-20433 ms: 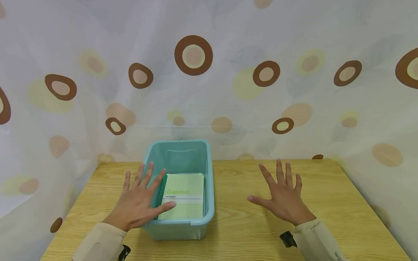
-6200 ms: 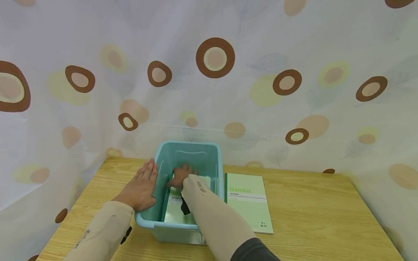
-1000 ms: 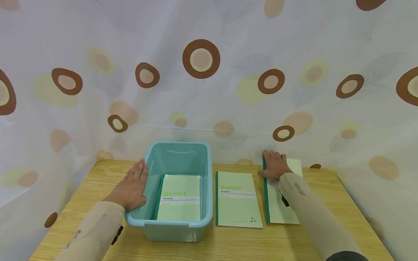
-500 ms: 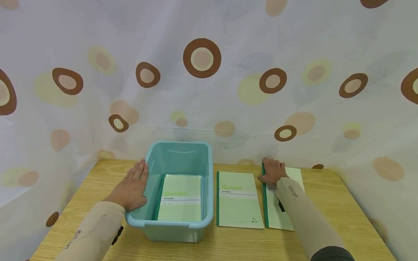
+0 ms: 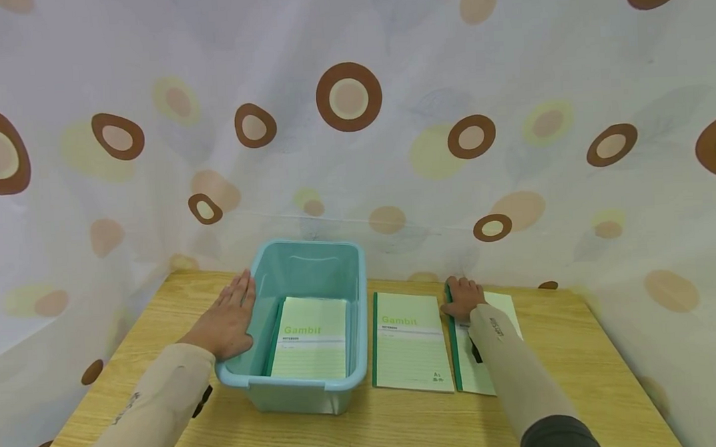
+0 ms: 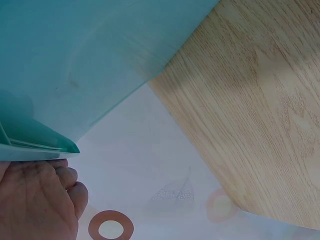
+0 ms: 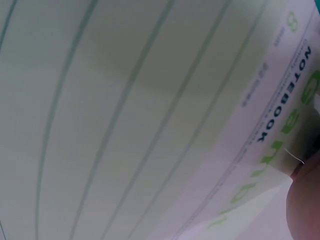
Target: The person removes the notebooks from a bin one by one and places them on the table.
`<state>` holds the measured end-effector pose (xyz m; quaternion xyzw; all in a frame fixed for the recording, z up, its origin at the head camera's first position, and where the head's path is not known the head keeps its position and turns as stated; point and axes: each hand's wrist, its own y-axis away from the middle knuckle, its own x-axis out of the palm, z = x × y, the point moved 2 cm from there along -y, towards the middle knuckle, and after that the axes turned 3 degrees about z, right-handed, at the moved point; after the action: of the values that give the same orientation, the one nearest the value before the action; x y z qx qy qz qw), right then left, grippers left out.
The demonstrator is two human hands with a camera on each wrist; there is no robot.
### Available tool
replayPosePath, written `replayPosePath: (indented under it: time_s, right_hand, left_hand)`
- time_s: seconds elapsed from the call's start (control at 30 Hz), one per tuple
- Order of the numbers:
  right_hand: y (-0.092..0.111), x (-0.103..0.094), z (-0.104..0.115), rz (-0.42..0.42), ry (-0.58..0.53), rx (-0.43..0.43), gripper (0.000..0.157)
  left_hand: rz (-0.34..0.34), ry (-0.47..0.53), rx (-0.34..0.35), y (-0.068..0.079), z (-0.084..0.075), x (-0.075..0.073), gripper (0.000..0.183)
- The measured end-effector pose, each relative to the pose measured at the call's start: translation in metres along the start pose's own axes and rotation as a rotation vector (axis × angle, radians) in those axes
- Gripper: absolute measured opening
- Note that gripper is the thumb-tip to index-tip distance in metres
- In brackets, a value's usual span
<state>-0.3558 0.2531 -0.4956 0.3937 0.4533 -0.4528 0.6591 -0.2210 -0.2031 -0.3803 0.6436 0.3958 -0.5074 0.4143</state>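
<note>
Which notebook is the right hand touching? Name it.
The rightmost notebook on the table; the middle notebook lies beside it, and another sits inside the bin.

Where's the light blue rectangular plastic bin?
Head view: the bin sits left of centre on the wooden table, between the left hand at its rim and a pale green rectangular paper notebook to its right.

A brown-ringed backdrop [image 5: 356, 170], perhaps cloth, rises behind the wood-grain table [image 5: 409, 424].
</note>
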Motion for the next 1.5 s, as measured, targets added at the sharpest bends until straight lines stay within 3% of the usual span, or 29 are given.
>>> replayPosePath:
  time_s: [0.33,0.6,0.87,1.07,1.23,1.5]
  right_hand:
    - [0.003,-0.005,0.01,0.056,-0.022,0.043,0.047]
    - [-0.006,0.006,0.001,0.053,0.009,0.035,0.048]
    - [-0.008,0.009,-0.001,0.059,-0.033,0.076,0.048]
    - [-0.001,0.002,0.006,0.016,-0.099,0.094,0.05]
    - [0.002,-0.01,0.019,-0.07,-0.17,0.066,0.046]
    - [0.004,-0.047,0.061,-0.176,-0.352,0.022,0.046]
  left_hand:
    - [-0.003,-0.003,-0.001,0.001,-0.001,-0.001,0.083]
    - [-0.009,0.001,0.004,0.001,0.0,-0.001,0.083]
    - [-0.003,0.004,0.005,0.0,-0.001,-0.001,0.083]
    - [0.002,0.002,0.0,0.0,0.0,-0.001,0.083]
    - [-0.002,-0.003,0.005,0.0,0.001,-0.001,0.083]
    - [0.005,0.004,0.006,0.001,-0.001,-0.003,0.083]
